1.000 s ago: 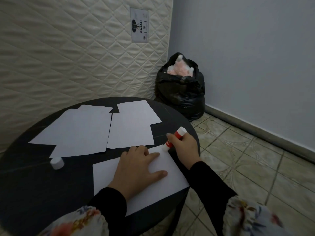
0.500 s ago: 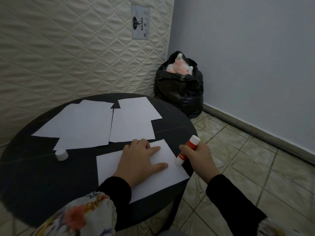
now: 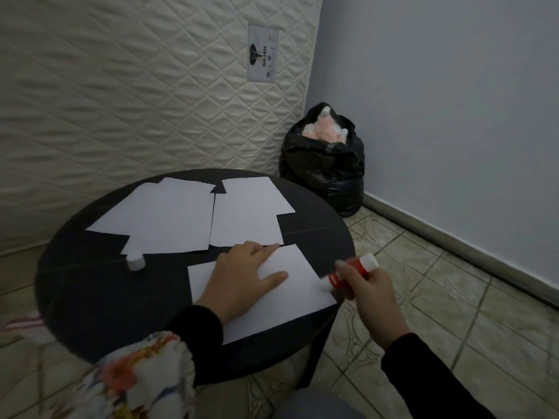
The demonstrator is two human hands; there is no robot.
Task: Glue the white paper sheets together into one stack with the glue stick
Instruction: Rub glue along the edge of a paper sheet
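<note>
Now glue stick (image 3: 351,275) within right-hand fingers (image 3: 348,272)

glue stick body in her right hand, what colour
Red, with white ends, on the glue stick in the head view.

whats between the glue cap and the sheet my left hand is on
Only bare dark table top lies between the white cap and the near sheet, as the head view shows.

We see the red-and-white plastic glue stick (image 3: 352,272) smeared by motion blur; its lower tip is indistinct against the near white paper sheet (image 3: 290,294). Our left hand (image 3: 239,281) hides part of that sheet, and our right hand (image 3: 367,293) is blurred too.
</note>
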